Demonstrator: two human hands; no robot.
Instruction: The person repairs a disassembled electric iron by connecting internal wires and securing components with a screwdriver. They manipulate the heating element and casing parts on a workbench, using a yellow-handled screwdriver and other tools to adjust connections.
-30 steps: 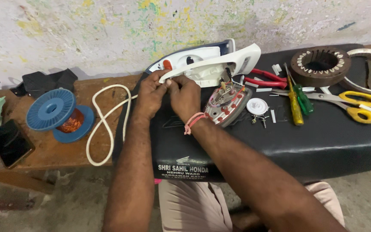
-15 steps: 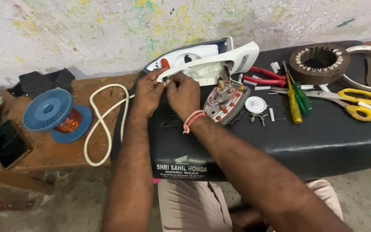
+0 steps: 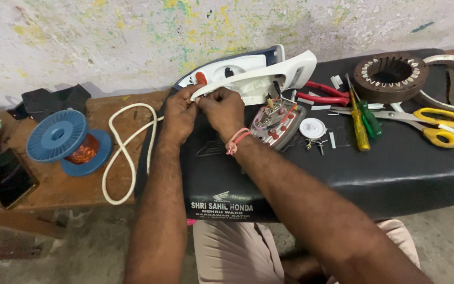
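Both my hands meet at the rear end of an opened electric iron lying on a black padded seat [image 3: 395, 168]. My left hand [image 3: 178, 113] pinches something small at the tail of the iron's white handle shell [image 3: 269, 79]. My right hand [image 3: 223, 108], with a pink thread band at the wrist, grips the same spot, fingertips touching the left hand's. What the fingers hold is hidden. The iron's soleplate [image 3: 279, 123], with exposed wiring and red parts, lies just right of my right hand. The white power cord [image 3: 119, 152] loops off to the left.
Right of the iron lie red-handled pliers [image 3: 324, 94], a yellow screwdriver [image 3: 361, 131], a green screwdriver [image 3: 369, 118], yellow scissors [image 3: 440, 126], a round motor stator [image 3: 390, 76] and a white round cap [image 3: 312, 128]. A blue spool of copper wire [image 3: 64, 142] and a dark phone [image 3: 9, 179] sit on the wooden bench.
My hands stay at the iron's rear end, with only slight finger movement. The camera view has shifted a little.
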